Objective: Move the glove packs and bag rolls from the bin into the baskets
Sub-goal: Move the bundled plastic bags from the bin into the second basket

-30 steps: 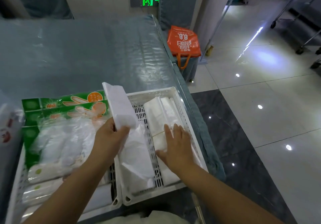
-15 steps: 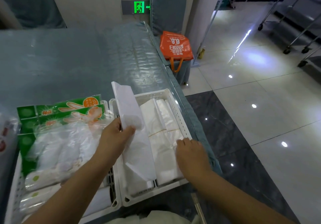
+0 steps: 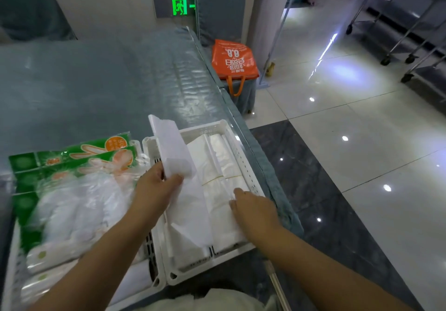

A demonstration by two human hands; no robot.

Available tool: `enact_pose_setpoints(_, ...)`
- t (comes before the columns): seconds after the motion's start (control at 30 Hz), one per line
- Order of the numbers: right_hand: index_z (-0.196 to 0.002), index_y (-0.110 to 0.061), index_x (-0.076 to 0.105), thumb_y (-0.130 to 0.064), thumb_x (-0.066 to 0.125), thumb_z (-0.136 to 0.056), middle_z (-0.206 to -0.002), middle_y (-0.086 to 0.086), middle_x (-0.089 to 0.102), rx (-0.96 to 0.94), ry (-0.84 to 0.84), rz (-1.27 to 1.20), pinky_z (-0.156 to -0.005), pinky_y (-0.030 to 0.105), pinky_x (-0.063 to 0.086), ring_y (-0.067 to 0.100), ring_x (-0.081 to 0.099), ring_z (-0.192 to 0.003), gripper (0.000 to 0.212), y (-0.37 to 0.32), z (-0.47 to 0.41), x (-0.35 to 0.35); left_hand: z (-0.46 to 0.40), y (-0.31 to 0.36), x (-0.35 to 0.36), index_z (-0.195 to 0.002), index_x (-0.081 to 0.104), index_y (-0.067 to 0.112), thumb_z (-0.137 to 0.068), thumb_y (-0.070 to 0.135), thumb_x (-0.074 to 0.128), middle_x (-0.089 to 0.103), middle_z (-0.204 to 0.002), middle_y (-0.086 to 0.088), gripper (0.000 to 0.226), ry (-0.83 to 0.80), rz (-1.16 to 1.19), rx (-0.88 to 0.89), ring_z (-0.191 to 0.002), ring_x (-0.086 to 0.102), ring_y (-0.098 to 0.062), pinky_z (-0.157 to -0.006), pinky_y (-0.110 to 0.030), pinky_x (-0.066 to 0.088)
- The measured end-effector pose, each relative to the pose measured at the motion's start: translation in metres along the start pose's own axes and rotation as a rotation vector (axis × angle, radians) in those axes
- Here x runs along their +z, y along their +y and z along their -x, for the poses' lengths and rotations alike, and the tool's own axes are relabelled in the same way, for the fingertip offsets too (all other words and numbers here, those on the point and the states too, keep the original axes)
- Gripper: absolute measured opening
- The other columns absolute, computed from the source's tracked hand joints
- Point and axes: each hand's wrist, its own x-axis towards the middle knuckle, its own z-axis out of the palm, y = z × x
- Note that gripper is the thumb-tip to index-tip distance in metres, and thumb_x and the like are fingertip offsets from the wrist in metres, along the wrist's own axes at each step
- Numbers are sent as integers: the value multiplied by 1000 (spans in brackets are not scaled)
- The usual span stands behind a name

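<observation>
Two white plastic baskets sit side by side at the table's near edge. The right basket (image 3: 243, 158) holds white bag rolls (image 3: 217, 166) bound with a rubber band. My left hand (image 3: 154, 190) grips one white bag roll (image 3: 173, 149), holding it tilted over that basket's left side. My right hand (image 3: 253, 207) rests on the rolls lying in the basket, fingers spread. The left basket (image 3: 154, 257) is filled with green-and-white glove packs (image 3: 72, 178) and small rolls (image 3: 48, 257). The bin is out of view.
The table (image 3: 96, 81) has a blue-grey cover under clear plastic. An orange shopping bag (image 3: 233, 62) sits on a covered chair past the table's right edge. Glossy tiled floor lies to the right, with metal trolleys (image 3: 410, 33) at the far right.
My right hand slid back along the rolls toward me and the basket's right rim. The left hand kept its hold on the tilted roll. The camera shifted slightly.
</observation>
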Motion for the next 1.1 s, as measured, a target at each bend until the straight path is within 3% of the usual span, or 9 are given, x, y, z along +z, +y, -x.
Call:
enact_pose_setpoints(0.1, -112, -19, 40, -38, 50, -91, -89, 1, 60, 56, 13, -226, -55, 30, 37, 17, 49, -63, 30, -9, -7, 9, 1, -1, 1, -89, 63, 34, -83, 15, 61, 69, -94, 6, 20, -9, -3, -19, -84, 65, -14, -69, -31, 52)
enact_pose_setpoints(0.23, -118, -23, 44, -33, 53, -90, -93, 1, 65, 136, 38, -343, -70, 36, 51, 19, 61, -78, 31, -1, -13, 7, 1, -1, 19, -85, 60, 35, -83, 14, 60, 68, -92, 5, 22, -63, -29, -31, -83, 64, -16, -75, -35, 52)
enact_pose_setpoints(0.33, -118, -23, 51, -29, 49, -93, -100, -4, 64, 246, 194, -423, -79, 32, 52, 16, 61, -87, 25, 22, -15, -9, -4, -2, 47, -93, 60, 28, -83, 14, 60, 67, -95, 1, 18, -109, -8, -58, -85, 63, -17, -67, -30, 50)
enact_pose_setpoints(0.47, -112, -21, 58, -24, 53, -93, -97, -6, 64, 312, 329, -456, -71, 20, 45, 9, 60, -80, 19, 53, -10, -27, -12, -7, 91, -84, 56, 33, -80, 13, 61, 65, -89, 8, 21, -100, 116, -122, -82, 62, -11, -62, -24, 46)
enact_pose_setpoints(0.6, -106, -22, 59, -23, 54, -93, -90, -7, 64, 351, 301, -459, -63, 14, 40, 4, 56, -72, 14, 61, -3, -26, -20, -23, 118, -83, 55, 18, -81, 24, 59, 61, -82, 1, 7, -49, -52, -232, -75, 59, -16, -61, -28, 43)
enact_pose_setpoints(0.7, -102, -23, 61, -25, 54, -93, -94, -6, 66, 362, 267, -477, -68, 17, 42, 6, 58, -77, 12, 61, -1, -19, -21, -29, 123, -74, 48, 18, -80, 31, 58, 55, -70, 3, 18, -19, -234, -170, -63, 53, -12, -51, -27, 36)
enact_pose_setpoints(0.83, -103, -24, 61, -25, 54, -92, -97, -5, 67, 368, 262, -489, -68, 16, 42, 6, 58, -78, 12, 60, -4, -14, -20, -33, 122, -98, 44, 19, -85, 18, 57, 55, -73, 9, 19, 92, -266, -48, -63, 52, -3, -49, -20, 32)
enact_pose_setpoints(0.97, -101, -25, 61, -28, 53, -93, -98, -6, 67, 340, 258, -490, -70, 14, 41, 4, 57, -77, 11, 54, -10, -14, -26, -36, 123, -83, 48, 14, -83, 13, 56, 52, -82, -2, 8, 15, -434, 104, -63, 48, -11, -53, -25, 34)
enact_pose_setpoints(1.1, -107, -23, 62, -24, 54, -93, -105, -5, 67, 222, 239, -446, -77, 14, 40, 2, 53, -82, 16, 43, -14, -11, -29, -35, 106, -90, 51, 21, -80, 23, 66, 57, -84, 5, 19, -45, -316, 18, -72, 56, -12, -60, -29, 48)
